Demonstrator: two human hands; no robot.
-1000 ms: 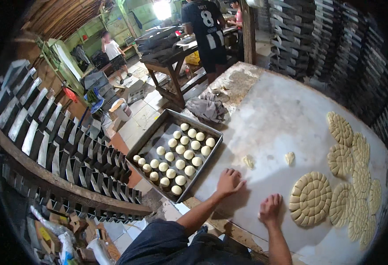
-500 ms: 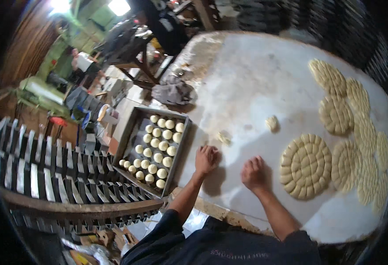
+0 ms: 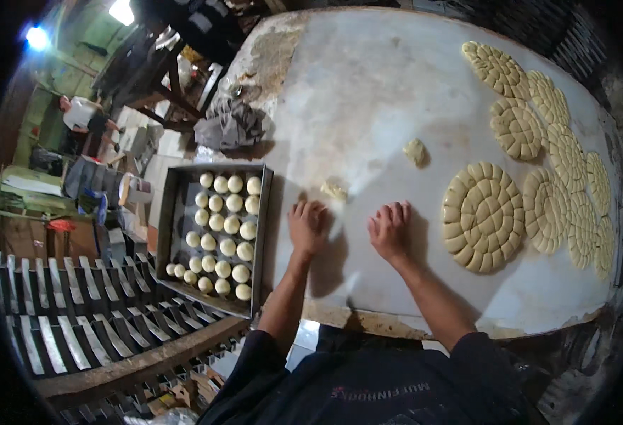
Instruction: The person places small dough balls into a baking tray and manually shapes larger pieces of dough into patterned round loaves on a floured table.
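My left hand (image 3: pixel 308 225) is cupped over the pale tabletop (image 3: pixel 354 85), fingers curled down. Just beyond its fingertips lies a small scrap of dough (image 3: pixel 334 190). Level with it, my right hand (image 3: pixel 391 230) is also curled and low over the surface; whatever lies under either palm is hidden. A larger lump of dough (image 3: pixel 416 152) sits farther off, ahead of the right hand. To the right of that hand lies a big flat dough disc (image 3: pixel 483 217), cut into many pieces in rings.
A metal tray (image 3: pixel 267 205) with rows of round dough balls (image 3: pixel 228 246) stands at the left. More scored dough discs (image 3: pixel 517 127) overlap along the right side. A grey cloth (image 3: pixel 230 126) lies at the table's left edge, metal racks (image 3: pixel 63 347) below. Another person (image 3: pixel 83 113) is far left.
The view has turned and tilted, so the table and tray sit differently in it. Both hands stay curled low over the table near the dough scrap.
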